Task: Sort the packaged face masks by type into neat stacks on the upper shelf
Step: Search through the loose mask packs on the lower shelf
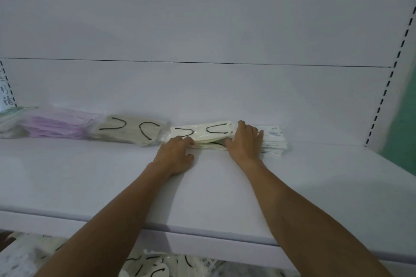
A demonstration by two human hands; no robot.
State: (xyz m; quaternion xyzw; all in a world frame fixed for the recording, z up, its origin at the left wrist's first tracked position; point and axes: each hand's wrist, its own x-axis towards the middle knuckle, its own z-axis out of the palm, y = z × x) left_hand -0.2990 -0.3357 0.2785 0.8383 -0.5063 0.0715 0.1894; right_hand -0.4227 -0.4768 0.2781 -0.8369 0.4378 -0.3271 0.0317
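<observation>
Status: sort approx. two-thirds done, judged from layout.

1. Upper shelf [225, 186]: five stacks in a row along the back panel. L to R: pale green stack [9, 117], purple stack [56, 127], beige stack [128, 129] w/ black ear loops, cream stack [202, 134] w/ black loops, white printed stack [273, 141].
2. Cream stack is the item in hand. Its lower packs stick out at the front, so it is not yet squared.
3. Left hand [176, 157]: fingers curled against the stack's front-left edge, thumb on the shelf. Whether it pinches a pack cannot be told.
4. Right hand [244, 141]: fingers fairly straight, laid flat over the seam btw. cream and white printed stacks, thumb at the front edge. No grasp; pressing only.
5. Remaining: loose masks [153, 265] on the level below, mixed and unsorted. Purple and beige stacks look slumped and likely need tidying.
</observation>
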